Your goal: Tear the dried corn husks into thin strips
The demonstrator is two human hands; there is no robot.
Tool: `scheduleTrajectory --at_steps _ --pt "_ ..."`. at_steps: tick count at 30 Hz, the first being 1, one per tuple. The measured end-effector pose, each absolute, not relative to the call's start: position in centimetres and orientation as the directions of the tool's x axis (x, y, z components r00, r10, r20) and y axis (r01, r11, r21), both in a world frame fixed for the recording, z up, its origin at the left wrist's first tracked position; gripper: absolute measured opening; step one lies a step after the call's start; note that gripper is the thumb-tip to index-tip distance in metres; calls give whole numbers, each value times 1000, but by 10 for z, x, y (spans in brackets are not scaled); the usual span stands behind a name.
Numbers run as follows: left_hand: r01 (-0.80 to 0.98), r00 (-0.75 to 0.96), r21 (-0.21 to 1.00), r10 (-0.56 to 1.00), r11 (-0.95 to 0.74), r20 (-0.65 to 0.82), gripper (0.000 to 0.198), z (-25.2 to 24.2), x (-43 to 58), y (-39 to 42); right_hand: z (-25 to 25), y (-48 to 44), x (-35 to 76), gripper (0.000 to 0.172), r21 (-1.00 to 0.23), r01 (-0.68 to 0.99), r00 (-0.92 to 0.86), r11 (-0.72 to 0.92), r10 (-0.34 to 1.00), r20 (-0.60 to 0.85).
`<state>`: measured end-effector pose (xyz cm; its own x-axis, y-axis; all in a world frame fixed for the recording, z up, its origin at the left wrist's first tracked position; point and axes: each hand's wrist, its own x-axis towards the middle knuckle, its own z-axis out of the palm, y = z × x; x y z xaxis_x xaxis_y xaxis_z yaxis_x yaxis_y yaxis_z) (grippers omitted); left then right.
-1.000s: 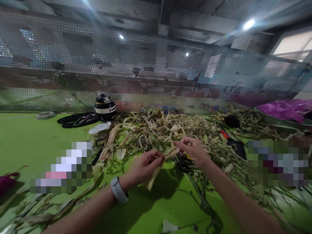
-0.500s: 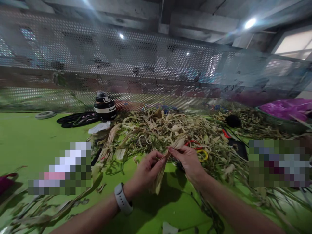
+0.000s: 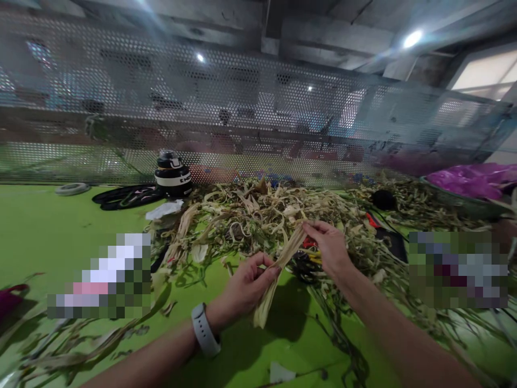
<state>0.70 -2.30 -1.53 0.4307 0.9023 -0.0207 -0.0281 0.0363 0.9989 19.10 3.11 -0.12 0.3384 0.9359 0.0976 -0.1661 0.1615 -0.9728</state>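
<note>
Black bottle (image 3: 173, 186) stands before mesh screen (image 3: 258, 108), beyond left hand (image 3: 247, 283).
Purple plastic bag (image 3: 474, 180) tops a bowl (image 3: 446, 198), beyond and right of the right hand (image 3: 333, 249).

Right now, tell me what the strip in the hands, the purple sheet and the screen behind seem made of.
The strip: probably dried husk or leaf, matte, by its straw colour and lengthwise ribs. The purple sheet: likely thin plastic, glossy, with crinkled highlights. The screen: perhaps metal or plastic, rows of holes, finish unclear.
</note>
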Motion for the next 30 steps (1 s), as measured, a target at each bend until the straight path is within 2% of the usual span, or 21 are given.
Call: scheduleTrajectory --at_steps 6,9,12,14,15,16,18,20,23,25,30 --pt "-38 451 997 892 64 -40 33 -20 5 -25 11 47 226 30 -948 -174 537 265 833 134" --pt "-99 302 992 952 76 -43 31 -15 4 -23 16 45 227 30 -937 -187 565 294 813 142" --pt "-164 220 983 974 83 -45 29 -10 4 -21 13 30 207 30 -978 -151 377 146 923 80" --pt "-177 207 981 978 74 -36 28 -10 5 -20 7 17 188 38 -999 35 42 -16 999 -15" --pt "-178 188 982 982 66 -32 28 -10 5 -20 3 10 179 37 -987 157 -135 -34 989 -55" --pt "-181 161 982 986 60 -30 28 -11 6 -21 0 4 171 35 -973 230 -220 2 974 -49" --pt "-207 128 975 991 75 -49 28 -13 7 -21 -7 -4 160 34 -960 266 -310 84 951 -3" --pt "-272 142 955 986 122 -86 29 -15 7 -20 -10 -6 156 33 -965 224 -342 134 938 51" --pt "-341 206 918 969 204 -139 28 -16 5 -19 -9 -3 159 31 -975 169 -365 145 928 75" --pt "-326 245 918 958 224 -147 26 -15 2 -18 -6 -2 162 29 -975 170 -392 146 917 69" --pt "-203 240 979 970 23 27 25 -12 0 -13 -2 -5 161 25 -960 207 -505 186 861 58"
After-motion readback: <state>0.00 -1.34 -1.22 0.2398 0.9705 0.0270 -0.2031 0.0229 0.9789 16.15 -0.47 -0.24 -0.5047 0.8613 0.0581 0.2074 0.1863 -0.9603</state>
